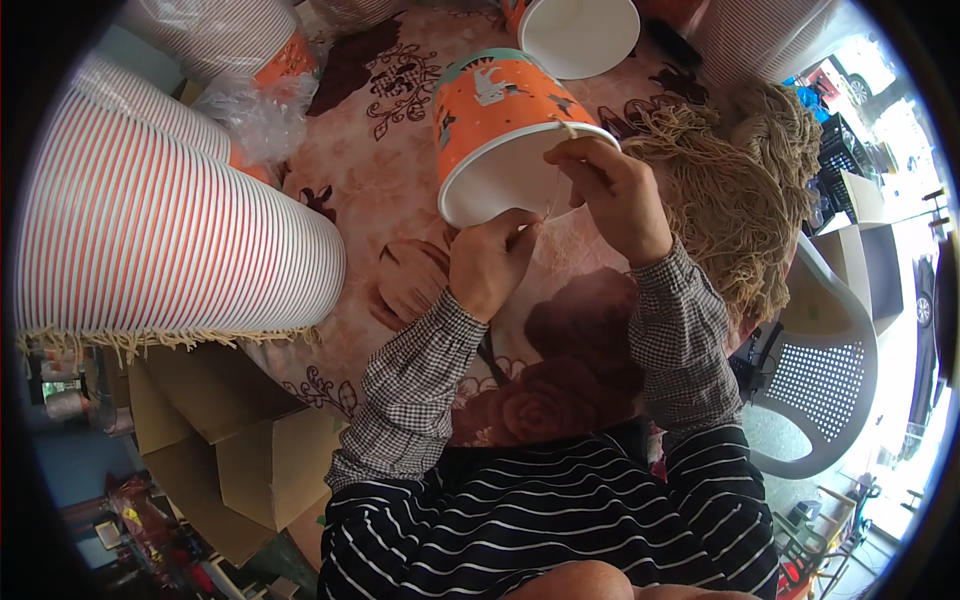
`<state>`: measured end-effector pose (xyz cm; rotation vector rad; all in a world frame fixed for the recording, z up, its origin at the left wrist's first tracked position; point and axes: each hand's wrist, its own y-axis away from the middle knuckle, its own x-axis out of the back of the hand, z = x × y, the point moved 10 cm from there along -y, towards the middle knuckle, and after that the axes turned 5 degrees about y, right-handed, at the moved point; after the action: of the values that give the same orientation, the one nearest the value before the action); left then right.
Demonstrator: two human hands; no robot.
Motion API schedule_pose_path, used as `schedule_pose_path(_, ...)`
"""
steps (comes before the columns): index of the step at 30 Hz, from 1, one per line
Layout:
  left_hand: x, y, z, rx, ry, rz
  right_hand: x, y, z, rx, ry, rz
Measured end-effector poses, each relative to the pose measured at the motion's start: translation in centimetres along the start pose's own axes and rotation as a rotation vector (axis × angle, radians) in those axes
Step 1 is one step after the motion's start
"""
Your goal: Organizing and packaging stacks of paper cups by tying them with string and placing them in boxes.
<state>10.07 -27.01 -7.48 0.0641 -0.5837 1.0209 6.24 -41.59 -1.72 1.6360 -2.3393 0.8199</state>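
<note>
An orange paper bucket (pixel 505 105) with a white inside lies tipped on the patterned cloth, its open mouth facing me. At the upper right of its rim a short piece of beige string (pixel 566 127) shows. My right hand (pixel 622 200) is just in front of that rim, thumb and fingers pinched together on a thin strand. Lower and to the left, my left hand (pixel 492 262) is closed in a pinch before the mouth, with a thin end of string at its fingertips. The strand between both hands is faint.
A big heap of beige strings (pixel 740 180) lies to the right. Nested buckets (pixel 180 220) fill the left, string ends hanging below. Another bucket (pixel 580 35) stands behind. Clear plastic wrap (pixel 265 115), a cardboard box (pixel 225 440) and a grey plastic chair (pixel 820 380) surround the table.
</note>
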Motion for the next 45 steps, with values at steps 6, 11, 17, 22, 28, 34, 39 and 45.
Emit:
schedule_pose_path(6, 0.9, -0.6, 0.1, 0.014, 0.127, 0.063, -0.9, 0.4, -0.5, 0.126, 0.362, -0.111)
schedule_pose_path(11, 2.6, -1.0, 0.1, -0.080, 0.171, 0.186, -2.2, 0.7, -0.8, 0.183, 0.443, -0.198)
schedule_pose_path(17, 3.7, -1.2, -0.4, -0.075, 0.294, 0.231, -1.8, 0.8, -2.2, 0.229, 0.319, -0.123)
schedule_pose_path(22, 2.9, -0.7, 0.7, -0.124, 0.361, 0.183, -2.0, 1.0, -2.6, 0.257, 0.315, -0.121)
schedule_pose_path(28, 1.9, -0.7, 1.0, -0.090, 0.266, 0.089, -2.1, 1.0, -2.5, 0.227, 0.301, -0.113)
schedule_pose_path(34, 1.3, -0.7, 1.2, -0.105, 0.235, 0.056, -2.2, 1.1, -2.9, 0.238, 0.303, -0.094)
schedule_pose_path(39, 1.8, -0.4, 1.5, -0.168, 0.245, 0.115, -1.7, 1.0, -3.0, 0.228, 0.287, -0.056)
schedule_pose_path(45, 2.1, -0.6, 0.4, -0.101, 0.453, 0.155, -1.7, 1.3, -3.8, 0.299, 0.286, -0.039)
